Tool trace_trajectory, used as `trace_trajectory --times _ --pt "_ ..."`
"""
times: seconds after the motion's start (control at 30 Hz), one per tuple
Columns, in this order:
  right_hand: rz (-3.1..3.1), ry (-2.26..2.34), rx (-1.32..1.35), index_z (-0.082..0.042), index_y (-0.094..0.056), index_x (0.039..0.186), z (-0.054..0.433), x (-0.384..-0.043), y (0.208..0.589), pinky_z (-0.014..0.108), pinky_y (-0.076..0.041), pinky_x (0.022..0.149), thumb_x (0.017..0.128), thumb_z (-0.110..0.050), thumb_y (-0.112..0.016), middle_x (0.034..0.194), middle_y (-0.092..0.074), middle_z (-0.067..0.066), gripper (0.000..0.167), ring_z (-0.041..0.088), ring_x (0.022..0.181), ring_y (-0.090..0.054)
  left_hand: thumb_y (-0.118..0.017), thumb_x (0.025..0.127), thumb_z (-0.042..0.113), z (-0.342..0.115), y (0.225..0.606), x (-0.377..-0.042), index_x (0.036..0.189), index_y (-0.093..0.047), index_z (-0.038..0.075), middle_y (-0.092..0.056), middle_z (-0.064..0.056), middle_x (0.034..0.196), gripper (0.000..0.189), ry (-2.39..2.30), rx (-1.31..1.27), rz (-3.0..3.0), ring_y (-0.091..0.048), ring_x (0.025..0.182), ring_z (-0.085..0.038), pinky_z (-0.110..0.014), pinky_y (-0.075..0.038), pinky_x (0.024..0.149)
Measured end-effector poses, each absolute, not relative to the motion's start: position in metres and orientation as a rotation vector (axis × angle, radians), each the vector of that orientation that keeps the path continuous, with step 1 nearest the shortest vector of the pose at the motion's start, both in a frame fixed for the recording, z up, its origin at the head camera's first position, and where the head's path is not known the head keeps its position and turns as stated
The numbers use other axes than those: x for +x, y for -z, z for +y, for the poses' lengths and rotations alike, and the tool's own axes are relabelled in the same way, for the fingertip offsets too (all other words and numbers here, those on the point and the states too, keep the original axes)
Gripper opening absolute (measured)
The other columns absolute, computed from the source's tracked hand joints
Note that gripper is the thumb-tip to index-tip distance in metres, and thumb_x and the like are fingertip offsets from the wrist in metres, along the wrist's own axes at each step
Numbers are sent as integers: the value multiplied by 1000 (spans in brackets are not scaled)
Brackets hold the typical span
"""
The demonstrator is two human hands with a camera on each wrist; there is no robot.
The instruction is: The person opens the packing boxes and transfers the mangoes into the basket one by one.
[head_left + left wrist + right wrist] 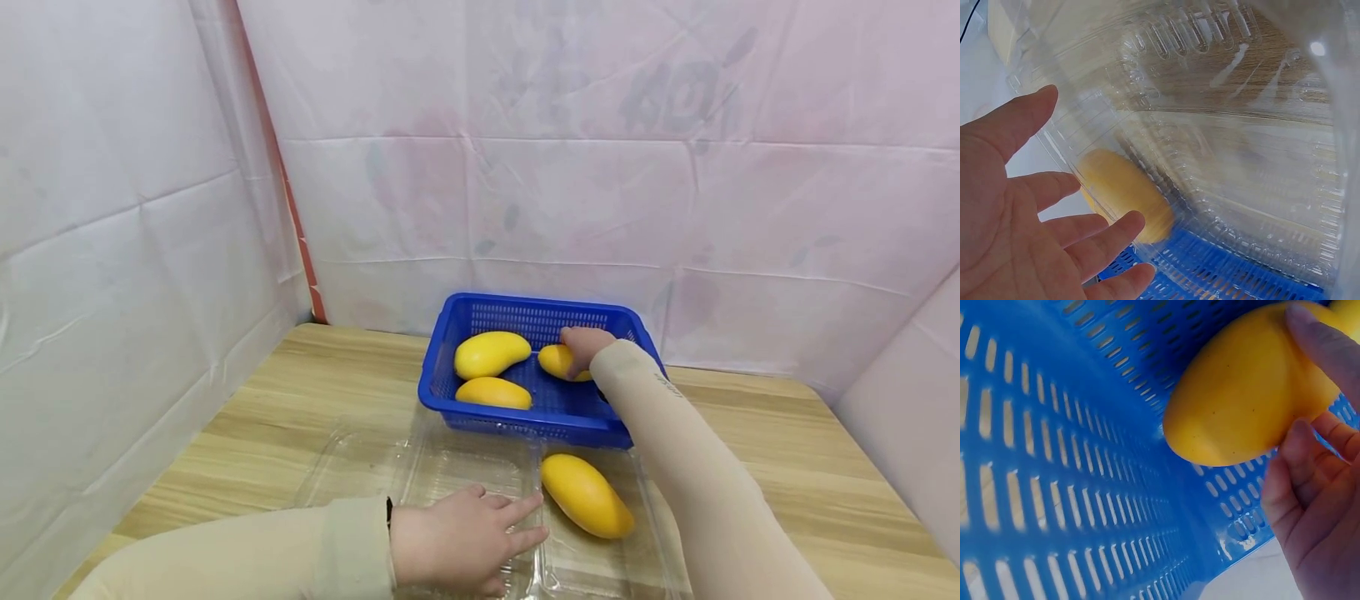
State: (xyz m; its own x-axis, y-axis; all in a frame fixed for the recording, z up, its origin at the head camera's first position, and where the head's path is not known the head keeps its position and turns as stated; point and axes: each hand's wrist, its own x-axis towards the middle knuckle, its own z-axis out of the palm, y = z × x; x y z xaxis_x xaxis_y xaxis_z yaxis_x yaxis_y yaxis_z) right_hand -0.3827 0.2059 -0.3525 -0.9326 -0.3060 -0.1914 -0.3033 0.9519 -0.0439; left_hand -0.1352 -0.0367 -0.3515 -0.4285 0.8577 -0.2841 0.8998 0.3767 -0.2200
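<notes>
In the head view, my right hand (587, 346) reaches into a blue perforated plastic basket (651, 343). Its thumb and fingers grip a yellow mango (1241, 387), seen close up in the right wrist view beside the basket's slotted wall. Two more mangoes, an upper one (491, 354) and a lower one (493, 392), lie at the basket's left. My left hand (468, 533), fingers spread and holding nothing, is over a clear plastic clamshell box (468, 467). Near its fingertips, another mango (587, 496) lies tilted in the box's right half.
A wood-grain table (247, 433) carries everything. Pale patterned sheeting (570, 200) hangs close behind the basket, and a white sheet (135, 292) borders the left. The box stands directly in front of the basket, and its left part extends past my left sleeve (255, 550).
</notes>
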Motion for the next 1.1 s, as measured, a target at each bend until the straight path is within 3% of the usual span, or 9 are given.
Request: trace_trajectory --times 0.23,0.7,1.1 --pt "2933 20 -426 -4 -52 128 208 -378 352 53 -40 94 74 -21 -78 120 -56 19 62 36 105 -53 -53 87 57 -35 352 -135 145 -33 32 -22 1 152 67 503 1629 2492 -43 122 -8 -35 -45 90" --pt "2895 -2 -460 0 -58 119 214 -380 344 48 -43 90 82 -23 -70 110 -60 17 46 30 99 -55 -52 86 58 -34 350 -135 146 -29 33 -19 1 153 69 512 1605 2479 -40 125 -8 -34 -43 92" --pt "2861 16 -478 8 -46 131 219 -366 317 50 -34 100 88 -22 -63 131 -47 27 56 41 122 -42 -54 85 58 -34 349 -133 146 -31 33 -21 1 152 70 527 1599 2522 -41 124 -10 -36 -44 91"
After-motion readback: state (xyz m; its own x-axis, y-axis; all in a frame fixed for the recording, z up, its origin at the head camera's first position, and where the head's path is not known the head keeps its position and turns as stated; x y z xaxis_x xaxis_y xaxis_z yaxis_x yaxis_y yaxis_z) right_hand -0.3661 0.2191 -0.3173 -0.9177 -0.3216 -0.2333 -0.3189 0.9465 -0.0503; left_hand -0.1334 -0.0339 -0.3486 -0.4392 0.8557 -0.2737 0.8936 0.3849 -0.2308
